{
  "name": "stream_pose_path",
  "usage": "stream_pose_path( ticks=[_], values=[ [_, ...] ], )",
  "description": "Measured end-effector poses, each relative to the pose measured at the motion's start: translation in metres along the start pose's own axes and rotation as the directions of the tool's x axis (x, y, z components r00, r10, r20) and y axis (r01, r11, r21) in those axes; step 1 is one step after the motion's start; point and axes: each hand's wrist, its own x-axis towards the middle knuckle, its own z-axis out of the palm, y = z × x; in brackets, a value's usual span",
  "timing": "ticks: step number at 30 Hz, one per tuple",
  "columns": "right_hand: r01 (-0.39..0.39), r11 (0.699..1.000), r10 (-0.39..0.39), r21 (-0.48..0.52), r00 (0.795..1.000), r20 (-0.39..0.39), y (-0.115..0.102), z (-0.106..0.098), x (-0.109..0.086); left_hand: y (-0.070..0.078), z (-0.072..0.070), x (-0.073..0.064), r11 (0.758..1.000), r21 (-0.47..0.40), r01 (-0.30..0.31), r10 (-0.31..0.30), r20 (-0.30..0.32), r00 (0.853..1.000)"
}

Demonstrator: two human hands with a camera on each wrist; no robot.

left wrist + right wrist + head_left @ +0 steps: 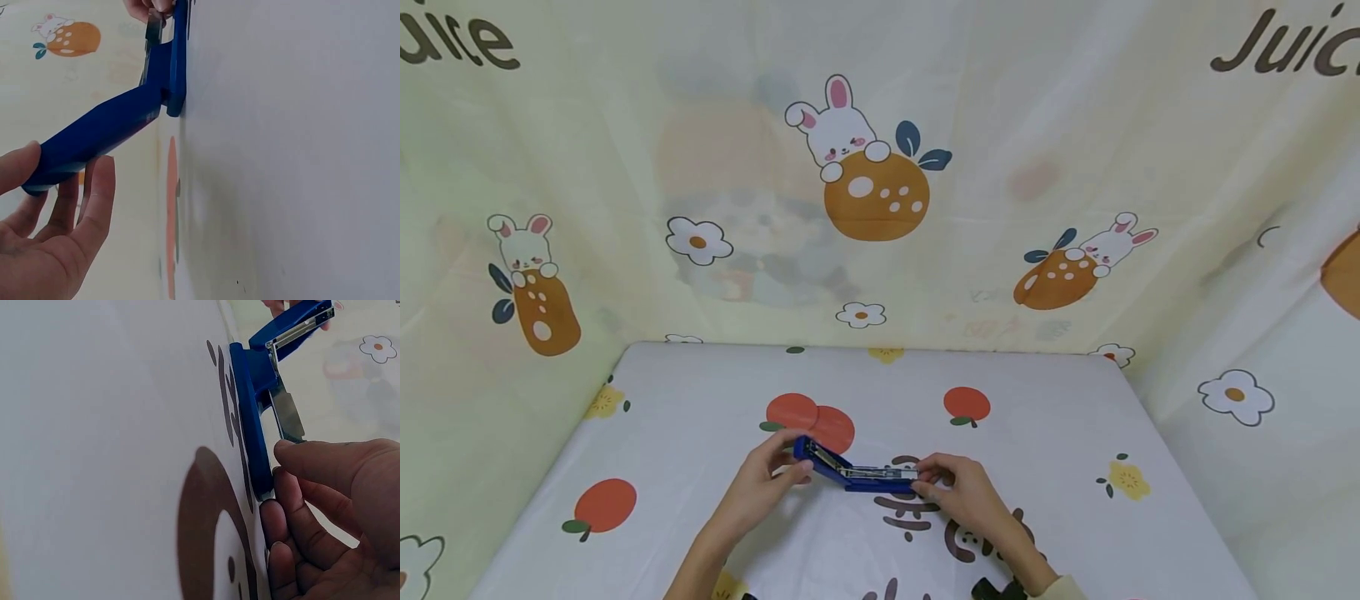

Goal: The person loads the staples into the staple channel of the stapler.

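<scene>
Blue stapler [880, 487]: unfolded at its hinge, metal channel [287, 415] bared, mid-desk [1045, 450] | Left hand [762, 482]: thumb and fingers pinch the raised cover [97, 131] at its left end | Right hand [966, 493]: pinches the stapler's right end, thumb against the channel | Far side: hanging cloth [1000, 83] printed with rabbits

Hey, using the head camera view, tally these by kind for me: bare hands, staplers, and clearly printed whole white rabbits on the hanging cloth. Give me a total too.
Bare hands: 2, the left hand and the right hand
Long blue stapler with a silver metal track: 1
Long-eared white cartoon rabbits: 3
Total: 6
</scene>
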Motion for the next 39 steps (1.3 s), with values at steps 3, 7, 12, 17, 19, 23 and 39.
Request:
stream_pose_path(
  ticks=[3,7,12,17,19,23,39],
  values=[
    [0.003,1.0,-0.003,-0.01,1.0,-0.004,0.001,0.0,0.0,0.001,0.001,0.0,1.0,-0.007,-0.001,0.001,0.001,1.0],
    [0.004,1.0,-0.004,-0.015,1.0,-0.004,0.002,0.001,0.001,0.002,0.003,0.001,1.0,-0.005,0.005,-0.005,0.0,1.0],
    [0.0,1.0,0.0,-0.02,1.0,-0.003,0.002,0.001,0.001,0.003,0.005,0.003,1.0,0.003,0.023,-0.023,0.0,1.0],
    [0.0,1.0,0.0,-0.014,1.0,-0.004,0.001,0.0,0.001,0.004,0.008,0.004,0.999,0.008,0.042,-0.042,-0.02,0.999],
    [0.001,1.0,-0.001,-0.008,1.0,-0.004,0.001,0.0,0.001,0.004,0.009,0.004,1.0,0.015,0.023,-0.023,-0.016,1.0],
    [-0.006,1.0,0.006,-0.001,1.0,0.002,0.0,0.0,0.001,0.005,0.009,0.004,1.0,0.013,0.009,-0.009,0.002,1.0],
    [-0.011,1.0,0.011,-0.009,1.0,0.001,-0.001,0.0,0.0,0.007,0.018,0.007,0.998,0.05,0.036,-0.036,-0.001,0.999]
  ],
)
